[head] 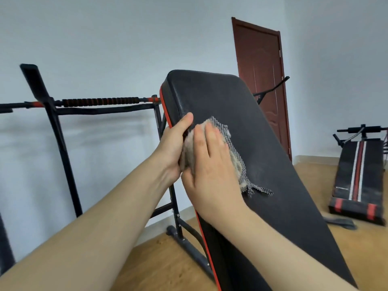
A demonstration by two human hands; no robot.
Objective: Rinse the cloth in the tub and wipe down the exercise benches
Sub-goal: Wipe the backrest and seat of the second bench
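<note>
A black padded bench (262, 143) with a red edge strip rises steeply in front of me. A beige cloth (235, 158) with a checked fringe lies flat against its upper pad. My right hand (210, 164) presses on the cloth, fingers spread over it. My left hand (174, 148) grips the bench's left edge, thumb on the pad next to the cloth. A second bench (359, 177), black with red and white stripes, lies low on the floor at the right. No tub is in view.
A black metal exercise frame (100, 103) with a ribbed red-and-black bar stands behind the bench at the left. A brown door (262, 80) is in the back wall. The wooden floor (168, 259) spreads below, with the frame's foot beside the bench.
</note>
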